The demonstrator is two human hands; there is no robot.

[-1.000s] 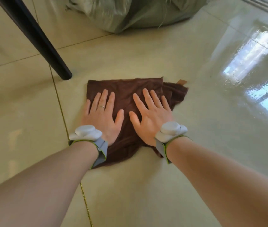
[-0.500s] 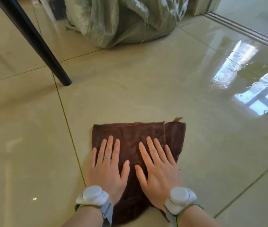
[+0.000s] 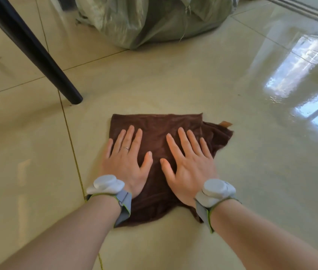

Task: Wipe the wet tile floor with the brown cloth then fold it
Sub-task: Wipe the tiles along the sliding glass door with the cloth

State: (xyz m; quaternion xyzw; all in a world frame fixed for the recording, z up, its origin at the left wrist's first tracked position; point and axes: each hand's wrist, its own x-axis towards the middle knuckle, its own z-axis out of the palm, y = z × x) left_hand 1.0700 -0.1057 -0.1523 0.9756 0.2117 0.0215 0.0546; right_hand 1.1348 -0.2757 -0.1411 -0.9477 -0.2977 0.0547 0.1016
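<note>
Nearest the camera, two bare forearms reach forward, each with a grey wrist band [image 3: 108,189]. The left hand [image 3: 126,162] and the right hand [image 3: 188,166] lie side by side, palms down with fingers straight and spread, pressing flat on the brown cloth [image 3: 154,129] rather than gripping it. That flat press likely serves to push the cloth over the tile floor [image 3: 173,84] and soak up water. The cloth sits on the floor beneath both hands, its right edge bunched, with a small tan tag [image 3: 225,124] showing. Beyond it, a black furniture leg [image 3: 43,61] stands left, and a green sack [image 3: 154,18] lies at the back. To the right the floor shines, probably from standing water, though glare makes that hard to judge.
</note>
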